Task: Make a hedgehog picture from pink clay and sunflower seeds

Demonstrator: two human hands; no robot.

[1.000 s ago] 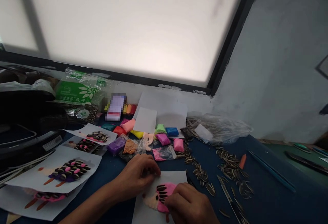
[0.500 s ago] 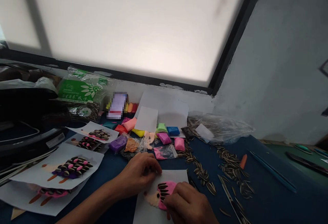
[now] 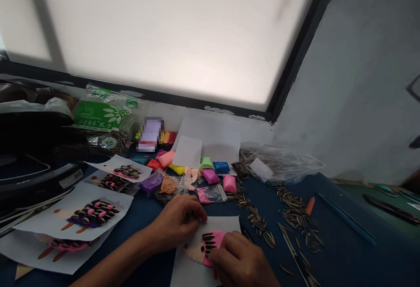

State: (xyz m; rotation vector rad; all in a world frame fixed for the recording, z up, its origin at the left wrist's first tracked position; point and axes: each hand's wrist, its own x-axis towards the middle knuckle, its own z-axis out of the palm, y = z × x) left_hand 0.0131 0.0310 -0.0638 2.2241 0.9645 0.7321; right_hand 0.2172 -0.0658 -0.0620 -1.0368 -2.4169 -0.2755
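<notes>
A white sheet of paper [image 3: 183, 274] lies in front of me. On it is a hedgehog-like animal with a beige face [image 3: 194, 252], a dark eye and a pink clay body [image 3: 216, 236]. Several striped sunflower seeds [image 3: 208, 243] are stuck in a column on the pink clay. My right hand [image 3: 244, 260] is closed in a pinch at the pink body's lower right; what its fingertips hold is hidden. Resting at the sheet's upper left edge, my left hand [image 3: 180, 219] has its fingers loosely bent and apart, holding nothing I can see.
Finished hedgehog pictures [image 3: 75, 210] lie left. Behind my hands are colourful clay packets [image 3: 210, 176] and a phone [image 3: 150, 134]. To the right are loose sunflower seeds [image 3: 297, 210], tweezers [image 3: 293, 252] and a blue stick-like tool [image 3: 346, 217]. A green seed bag [image 3: 101, 114] stands back left.
My right hand stays pinched over the pink clay with only a very slight shift. The left hand stays in place at the paper's edge.
</notes>
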